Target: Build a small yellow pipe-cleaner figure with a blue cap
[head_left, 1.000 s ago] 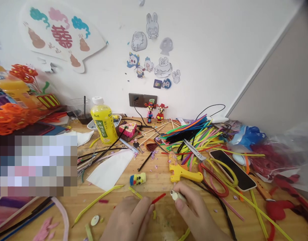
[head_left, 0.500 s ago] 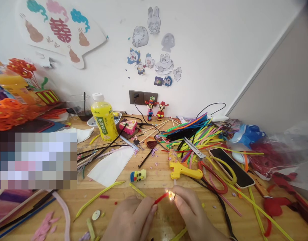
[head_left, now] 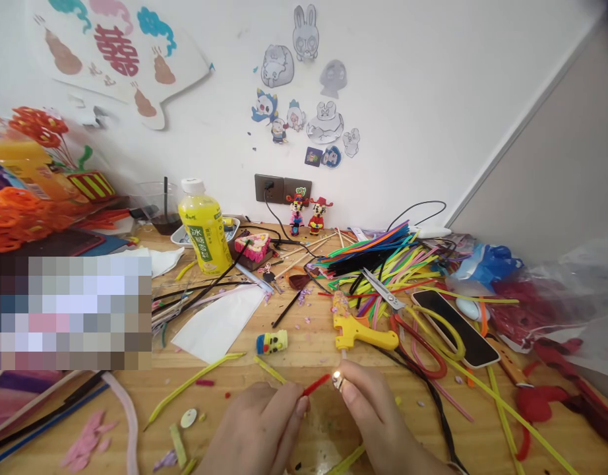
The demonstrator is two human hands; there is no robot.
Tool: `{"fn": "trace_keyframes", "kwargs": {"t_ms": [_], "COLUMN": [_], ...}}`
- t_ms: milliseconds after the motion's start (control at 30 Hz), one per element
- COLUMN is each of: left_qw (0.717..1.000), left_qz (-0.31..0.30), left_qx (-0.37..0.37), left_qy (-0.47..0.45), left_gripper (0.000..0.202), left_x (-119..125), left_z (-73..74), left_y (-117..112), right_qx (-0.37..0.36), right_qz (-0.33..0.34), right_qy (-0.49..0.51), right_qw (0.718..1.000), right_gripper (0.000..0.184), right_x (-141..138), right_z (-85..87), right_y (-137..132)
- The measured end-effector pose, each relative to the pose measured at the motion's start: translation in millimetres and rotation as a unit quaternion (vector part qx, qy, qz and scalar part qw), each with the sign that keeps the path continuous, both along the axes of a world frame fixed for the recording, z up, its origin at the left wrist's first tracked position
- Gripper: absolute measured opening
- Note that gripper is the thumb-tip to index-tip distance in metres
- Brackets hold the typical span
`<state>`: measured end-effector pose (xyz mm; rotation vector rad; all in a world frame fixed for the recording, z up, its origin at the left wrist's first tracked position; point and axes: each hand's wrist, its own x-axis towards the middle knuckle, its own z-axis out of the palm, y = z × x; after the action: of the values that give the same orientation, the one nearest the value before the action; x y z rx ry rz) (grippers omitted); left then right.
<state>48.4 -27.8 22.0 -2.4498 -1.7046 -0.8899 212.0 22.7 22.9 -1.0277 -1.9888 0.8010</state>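
My left hand (head_left: 264, 422) pinches a short red pipe cleaner (head_left: 316, 385), its free tip pointing up and to the right. Close to that tip, my right hand (head_left: 376, 412) is closed around a lit lighter (head_left: 337, 380); most of its body is hidden by the fingers, and a small bright flame shows at the top. A narrow gap separates flame and pipe cleaner. Just beyond my hands lies a small figure piece (head_left: 272, 342) in yellow and blue with black eyes. A yellow glue gun (head_left: 364, 333) rests behind my right hand.
Scissors with red handles (head_left: 417, 349) and a phone (head_left: 457, 328) lie to the right. Behind them is a heap of coloured pipe cleaners (head_left: 383, 254). A yellow drink bottle (head_left: 205, 227) stands back left, near white paper (head_left: 219, 323). Two small figures (head_left: 318, 216) stand against the wall.
The red pipe cleaner's tip, earlier touching the bright flame, is now slightly apart from it. The flame's glow looks smaller. Both hands keep their grip.
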Motion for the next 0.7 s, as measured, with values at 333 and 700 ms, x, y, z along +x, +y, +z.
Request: {"fn": "trace_keyframes", "kwargs": {"t_ms": [333,700], "left_qw": [1.0,1.0], "left_qz": [0.001,0.017], "left_qx": [0.007,-0.015], "left_qy": [0.003,-0.002], "left_gripper": [0.037,0.04], "left_x": [0.3,2.2], "left_z": [0.1,2.1], "left_y": [-1.8,-4.1], "right_qx": [-0.005,-0.056], "right_qz": [0.047,0.088], "right_qy": [-0.004,-0.033], "right_qw": [0.999,0.994], "right_gripper": [0.036,0.03], "right_x": [-0.1,0.5], "right_z": [-5.0,-5.2], "right_y": [2.9,3.3]}}
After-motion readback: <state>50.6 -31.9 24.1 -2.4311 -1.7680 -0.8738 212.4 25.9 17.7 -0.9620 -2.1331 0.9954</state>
